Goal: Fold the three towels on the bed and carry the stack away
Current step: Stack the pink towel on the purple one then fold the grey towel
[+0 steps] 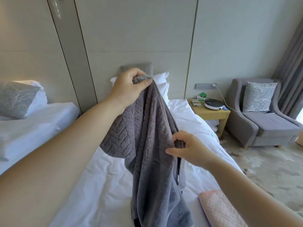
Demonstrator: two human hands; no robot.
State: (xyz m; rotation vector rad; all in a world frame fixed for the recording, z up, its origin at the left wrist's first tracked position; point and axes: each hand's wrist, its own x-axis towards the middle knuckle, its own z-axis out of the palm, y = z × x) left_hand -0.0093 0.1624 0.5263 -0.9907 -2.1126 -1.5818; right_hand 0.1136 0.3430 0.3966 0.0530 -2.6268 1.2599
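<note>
A grey textured towel (150,145) hangs lifted above the white bed (105,185). My left hand (129,86) grips its top corner, held high in front of the pillows. Lower down, my right hand (186,148) pinches the towel's right edge between thumb and fingers. The towel's bottom drapes down to the sheet at the frame's lower edge. A folded pink towel (218,208) lies on the bed at the lower right, partly under my right forearm. No third towel shows.
White pillows (162,82) lean against the headboard. A second bed (32,126) with a grey cushion stands to the left. A wooden nightstand (211,113) with a round white device and a grey armchair (265,122) stand to the right on patterned carpet.
</note>
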